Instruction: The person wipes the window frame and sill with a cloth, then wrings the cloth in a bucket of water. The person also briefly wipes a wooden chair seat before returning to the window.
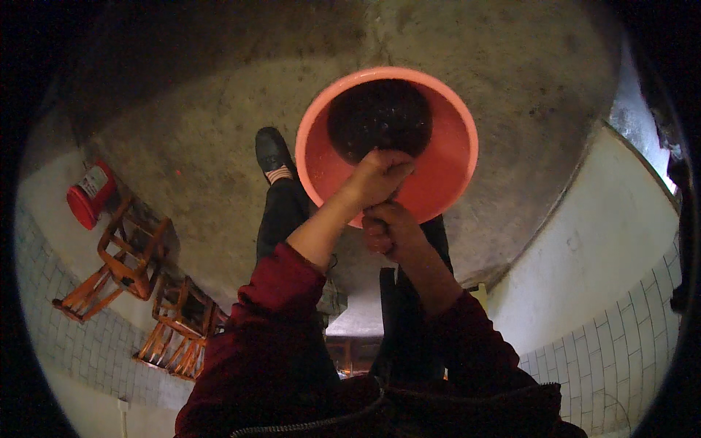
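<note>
A round orange-pink plastic tub point(469, 148) stands on the floor between my feet, with a dark mass point(383, 117), possibly dark liquid, at its bottom. Over the near part of the tub is my left hand point(383, 175), or at least the hand on the arm from the picture's left; its fingers are curled in. Just below it, at the near rim, my right hand point(389, 230) is closed in a loose fist. The two hands are close together. Whether anything thin lies between their fingers cannot be made out.
Wooden chairs point(134, 246) stand by the tiled wall at the left, near a red bucket point(90, 194) with a pale label. My dark shoe point(272, 149) is left of the tub. A pale wall point(580, 235) with tiles bounds the concrete floor point(219, 109) at the right.
</note>
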Tool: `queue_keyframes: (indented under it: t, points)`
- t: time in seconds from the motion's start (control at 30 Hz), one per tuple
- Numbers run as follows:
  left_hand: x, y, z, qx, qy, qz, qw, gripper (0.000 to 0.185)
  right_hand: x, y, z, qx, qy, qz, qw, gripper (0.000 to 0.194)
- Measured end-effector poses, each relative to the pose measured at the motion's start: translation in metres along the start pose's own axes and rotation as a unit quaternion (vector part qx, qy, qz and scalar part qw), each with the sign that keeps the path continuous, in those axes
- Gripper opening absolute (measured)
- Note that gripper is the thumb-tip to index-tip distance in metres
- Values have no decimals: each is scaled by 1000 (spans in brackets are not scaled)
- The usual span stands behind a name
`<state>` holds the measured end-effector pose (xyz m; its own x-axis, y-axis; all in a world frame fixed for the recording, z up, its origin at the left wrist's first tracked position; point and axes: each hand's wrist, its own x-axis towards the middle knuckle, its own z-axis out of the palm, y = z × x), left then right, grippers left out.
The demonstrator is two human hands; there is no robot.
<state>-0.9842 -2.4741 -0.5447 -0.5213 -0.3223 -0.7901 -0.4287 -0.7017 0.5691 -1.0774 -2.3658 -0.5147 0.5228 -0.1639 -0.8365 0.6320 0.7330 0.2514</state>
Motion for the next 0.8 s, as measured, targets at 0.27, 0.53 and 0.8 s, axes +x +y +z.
queue_keyframes:
  t: [0.27,0.53,0.8]
  points:
    - [-34,-2,22,190,194,129,954,31,-21,26,32,-678,331,-325,571,34]
    - [-191,91,-31,291,107,210,927,62,-131,47,82,-475,495,-270,676,44]
    - [-305,172,-23,-57,-16,-2,998,46,-180,132,206,-379,238,-520,728,50]
